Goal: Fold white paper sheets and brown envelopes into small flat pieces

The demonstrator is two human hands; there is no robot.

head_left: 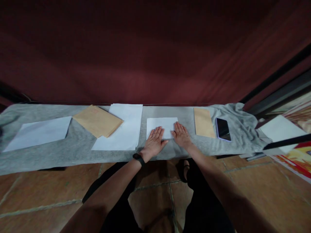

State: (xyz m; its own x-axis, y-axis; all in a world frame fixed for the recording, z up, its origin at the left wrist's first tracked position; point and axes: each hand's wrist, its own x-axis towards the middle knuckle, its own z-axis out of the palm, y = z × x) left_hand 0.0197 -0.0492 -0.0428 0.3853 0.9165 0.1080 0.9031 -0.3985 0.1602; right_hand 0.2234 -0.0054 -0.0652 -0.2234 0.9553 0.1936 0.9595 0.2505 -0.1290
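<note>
A small folded white paper [162, 125] lies on the grey cloth-covered table [77, 147] in front of me. My left hand [155, 142] rests flat on its near left part, fingers stretched out, with a black band on the wrist. My right hand [181, 134] lies flat on the paper's right edge, fingers out and together. Neither hand holds anything.
A tan envelope [203, 122] and a dark phone [223, 128] lie to the right of the paper. Left of it sit a stack of white sheets [126, 129], a pile of tan envelopes [97, 121] and another white sheet [40, 132]. A maroon curtain hangs behind. Tiled floor is below.
</note>
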